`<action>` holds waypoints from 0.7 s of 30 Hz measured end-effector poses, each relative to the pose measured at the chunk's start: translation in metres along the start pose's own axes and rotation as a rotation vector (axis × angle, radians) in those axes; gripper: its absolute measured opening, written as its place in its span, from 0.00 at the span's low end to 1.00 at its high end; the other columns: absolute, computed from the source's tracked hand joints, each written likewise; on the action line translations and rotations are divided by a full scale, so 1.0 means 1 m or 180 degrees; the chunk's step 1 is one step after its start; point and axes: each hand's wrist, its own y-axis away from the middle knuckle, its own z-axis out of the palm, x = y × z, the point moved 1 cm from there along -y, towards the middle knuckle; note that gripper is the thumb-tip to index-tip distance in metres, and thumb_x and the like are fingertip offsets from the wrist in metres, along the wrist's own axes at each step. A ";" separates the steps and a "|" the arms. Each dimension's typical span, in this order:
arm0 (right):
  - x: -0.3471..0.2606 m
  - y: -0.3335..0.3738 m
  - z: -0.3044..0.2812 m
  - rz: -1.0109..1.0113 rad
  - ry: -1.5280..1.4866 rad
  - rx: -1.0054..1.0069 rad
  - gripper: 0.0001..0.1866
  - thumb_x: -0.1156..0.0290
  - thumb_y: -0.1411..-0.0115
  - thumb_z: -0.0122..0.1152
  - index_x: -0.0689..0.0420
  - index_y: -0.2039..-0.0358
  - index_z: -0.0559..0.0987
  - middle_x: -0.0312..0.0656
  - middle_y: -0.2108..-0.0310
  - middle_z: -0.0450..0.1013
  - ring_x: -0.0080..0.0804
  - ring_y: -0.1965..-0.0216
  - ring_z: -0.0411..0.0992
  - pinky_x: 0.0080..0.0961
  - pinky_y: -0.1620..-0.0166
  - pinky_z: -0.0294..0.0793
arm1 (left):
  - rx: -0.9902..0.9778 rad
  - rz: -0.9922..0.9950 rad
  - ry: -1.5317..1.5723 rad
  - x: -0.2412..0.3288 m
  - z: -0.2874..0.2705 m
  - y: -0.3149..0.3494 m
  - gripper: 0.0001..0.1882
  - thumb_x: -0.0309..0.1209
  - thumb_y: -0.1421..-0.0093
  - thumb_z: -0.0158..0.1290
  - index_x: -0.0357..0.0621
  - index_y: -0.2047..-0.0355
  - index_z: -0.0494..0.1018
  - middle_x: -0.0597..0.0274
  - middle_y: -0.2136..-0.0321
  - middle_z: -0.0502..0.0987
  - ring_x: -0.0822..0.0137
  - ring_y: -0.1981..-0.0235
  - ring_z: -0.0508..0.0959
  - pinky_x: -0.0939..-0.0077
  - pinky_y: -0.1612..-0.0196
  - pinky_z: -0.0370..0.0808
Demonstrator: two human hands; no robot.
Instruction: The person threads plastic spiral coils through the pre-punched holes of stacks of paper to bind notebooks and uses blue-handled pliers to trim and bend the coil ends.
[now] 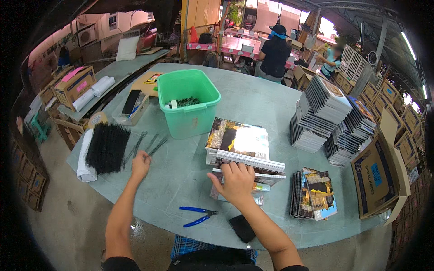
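My left hand is closed in a pinch at the lower end of loose black spiral binding coils. A thick bundle of such coils lies just left of it, on a white wrapped roll. My right hand curls its fingers over an unbound notebook with a punched white edge, thumb out to the left. Behind that stands a stack of notebooks with glossy picture covers. Blue-handled pliers and a black pad lie near the table's front edge.
A green bin with coil scraps stands behind my left hand. Spiral notebooks and tall notebook stacks are at right, beside an open carton. A phone lies in a tray. Two people are at the back.
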 end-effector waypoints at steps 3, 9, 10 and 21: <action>0.001 -0.003 0.003 0.0180 0.0131 -0.0014 0.18 0.52 0.53 0.64 0.53 0.81 0.71 0.35 0.80 0.67 0.36 0.74 0.66 0.33 0.69 0.58 | 0.0521 -0.0111 0.0524 -0.001 0.001 0.004 0.10 0.26 0.48 0.56 0.39 0.68 0.67 0.57 0.81 0.73 0.65 0.84 0.74 0.71 0.79 0.69; 0.009 -0.001 0.005 0.0150 0.0031 0.0086 0.16 0.57 0.54 0.65 0.54 0.83 0.71 0.37 0.80 0.68 0.36 0.74 0.67 0.33 0.69 0.59 | 0.0510 -0.0792 0.2974 0.073 -0.028 -0.013 0.07 0.26 0.44 0.54 0.41 0.66 0.68 0.64 0.79 0.72 0.73 0.81 0.74 0.81 0.80 0.68; 0.009 -0.002 0.010 0.0128 0.0019 0.0069 0.16 0.57 0.53 0.65 0.54 0.83 0.71 0.37 0.80 0.68 0.35 0.73 0.67 0.34 0.69 0.59 | 0.0509 -0.0749 0.3111 0.073 -0.036 -0.013 0.07 0.26 0.43 0.53 0.40 0.65 0.69 0.65 0.77 0.73 0.73 0.80 0.74 0.82 0.80 0.68; 0.022 -0.029 0.012 0.0564 -0.0675 -0.0634 0.17 0.55 0.53 0.65 0.56 0.77 0.75 0.44 0.82 0.73 0.42 0.77 0.73 0.37 0.73 0.70 | 0.0273 0.0563 0.3271 0.201 -0.072 -0.017 0.18 0.27 0.42 0.53 0.39 0.51 0.67 0.61 0.66 0.76 0.70 0.62 0.75 0.75 0.53 0.69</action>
